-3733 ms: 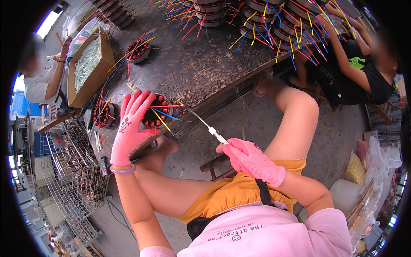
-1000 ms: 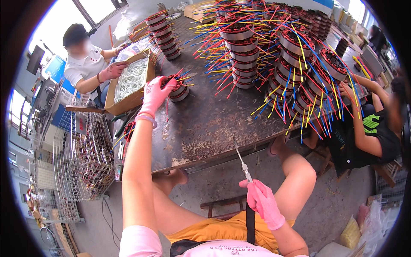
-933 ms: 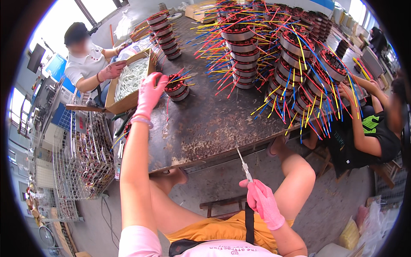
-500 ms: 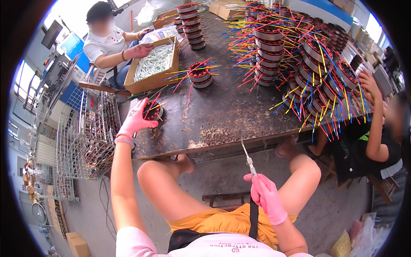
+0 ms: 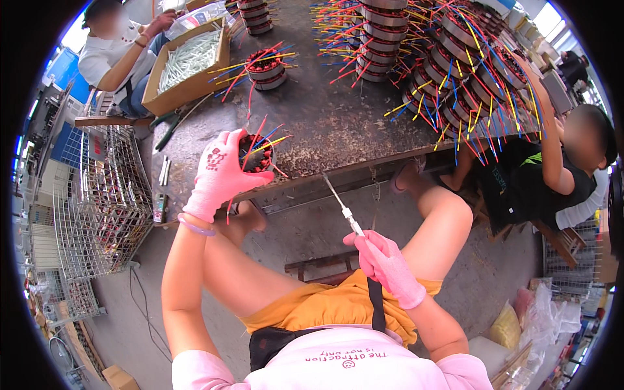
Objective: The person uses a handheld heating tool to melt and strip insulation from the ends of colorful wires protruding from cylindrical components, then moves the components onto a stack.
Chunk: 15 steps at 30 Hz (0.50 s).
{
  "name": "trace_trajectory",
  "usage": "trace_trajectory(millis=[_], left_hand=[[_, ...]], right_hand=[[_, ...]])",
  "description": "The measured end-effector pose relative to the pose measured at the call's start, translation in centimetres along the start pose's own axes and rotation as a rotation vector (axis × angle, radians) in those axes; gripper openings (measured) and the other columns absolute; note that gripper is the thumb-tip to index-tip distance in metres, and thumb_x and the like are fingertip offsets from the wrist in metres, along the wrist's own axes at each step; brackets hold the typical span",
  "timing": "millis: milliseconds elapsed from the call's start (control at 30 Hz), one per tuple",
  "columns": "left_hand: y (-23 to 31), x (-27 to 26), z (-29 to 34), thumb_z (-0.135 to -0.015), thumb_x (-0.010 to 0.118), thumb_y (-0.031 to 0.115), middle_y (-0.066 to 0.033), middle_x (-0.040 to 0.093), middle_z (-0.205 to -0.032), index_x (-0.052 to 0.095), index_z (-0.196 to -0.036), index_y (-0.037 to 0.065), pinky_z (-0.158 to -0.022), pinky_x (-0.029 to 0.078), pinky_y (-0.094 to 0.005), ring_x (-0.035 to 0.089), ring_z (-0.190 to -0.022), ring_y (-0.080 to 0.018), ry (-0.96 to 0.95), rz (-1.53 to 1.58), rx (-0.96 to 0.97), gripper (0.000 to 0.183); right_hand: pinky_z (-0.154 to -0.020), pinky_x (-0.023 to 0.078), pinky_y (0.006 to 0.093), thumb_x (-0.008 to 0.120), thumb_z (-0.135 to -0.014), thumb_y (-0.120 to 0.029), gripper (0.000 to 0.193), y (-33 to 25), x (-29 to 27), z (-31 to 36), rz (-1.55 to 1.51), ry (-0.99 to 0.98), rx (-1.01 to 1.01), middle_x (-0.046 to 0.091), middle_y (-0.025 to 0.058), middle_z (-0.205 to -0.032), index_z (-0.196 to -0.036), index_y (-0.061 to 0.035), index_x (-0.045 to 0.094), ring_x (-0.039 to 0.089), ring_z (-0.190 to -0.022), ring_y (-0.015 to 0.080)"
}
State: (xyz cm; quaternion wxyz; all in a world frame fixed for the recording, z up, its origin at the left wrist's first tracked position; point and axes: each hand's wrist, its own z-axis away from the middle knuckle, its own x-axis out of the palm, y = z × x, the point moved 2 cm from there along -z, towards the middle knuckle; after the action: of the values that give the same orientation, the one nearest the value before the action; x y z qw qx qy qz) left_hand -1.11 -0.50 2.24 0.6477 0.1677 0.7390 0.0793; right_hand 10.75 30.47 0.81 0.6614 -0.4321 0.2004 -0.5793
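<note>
My left hand, in a pink glove, is closed round the side of a motor stator with red, blue and yellow wires. The stator rests close to the table's front edge. In my pink-gloved right hand is a slim tool with a thin metal shaft and a whitish grip. Its tip points up and left, near the table edge and apart from the stator. Farther back stands another wired stator, touched by neither hand.
Tall stacks of wired stators fill the table's back right. At the far left, a person's gloved hand is above a cardboard box of white tubes. Dark-handled pliers lie left of my hand. Another person's arm reaches the stacks at right.
My left hand has brought the stator rightward and nearer the table's front edge. The whole view has shifted, and my right hand still holds the tool.
</note>
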Motion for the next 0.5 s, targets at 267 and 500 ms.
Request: trace_trajectory(millis=[267, 500], left_hand=[[0.1, 1.4, 0.0, -0.064, 0.086, 0.041, -0.0224, 0.054, -0.132, 0.048, -0.136, -0.006, -0.104, 0.043, -0.0422, 0.053, -0.122, -0.0380, -0.005, 0.047, 0.042, 0.095], [1.7, 3.4, -0.8, -0.068, 0.084, 0.049, -0.0210, 0.052, -0.134, 0.047, -0.138, -0.004, -0.105, 0.040, -0.0441, 0.051, -0.124, -0.0380, 0.038, 0.040, 0.025, 0.095]], right_hand=[[-0.042, 0.019, 0.0197, 0.052, -0.103, -0.031, 0.031, 0.7, 0.0, -0.6, -0.022, 0.014, 0.016, 0.040, -0.0062, -0.055, -0.113, -0.0022, 0.060, 0.027, -0.043, 0.0004], [-0.042, 0.019, 0.0195, 0.051, -0.103, -0.031, 0.032, 0.4, 0.4, -1.2, -0.023, 0.023, 0.050, 0.040, -0.0061, -0.055, -0.115, -0.0018, 0.059, 0.026, -0.043, 0.0004]])
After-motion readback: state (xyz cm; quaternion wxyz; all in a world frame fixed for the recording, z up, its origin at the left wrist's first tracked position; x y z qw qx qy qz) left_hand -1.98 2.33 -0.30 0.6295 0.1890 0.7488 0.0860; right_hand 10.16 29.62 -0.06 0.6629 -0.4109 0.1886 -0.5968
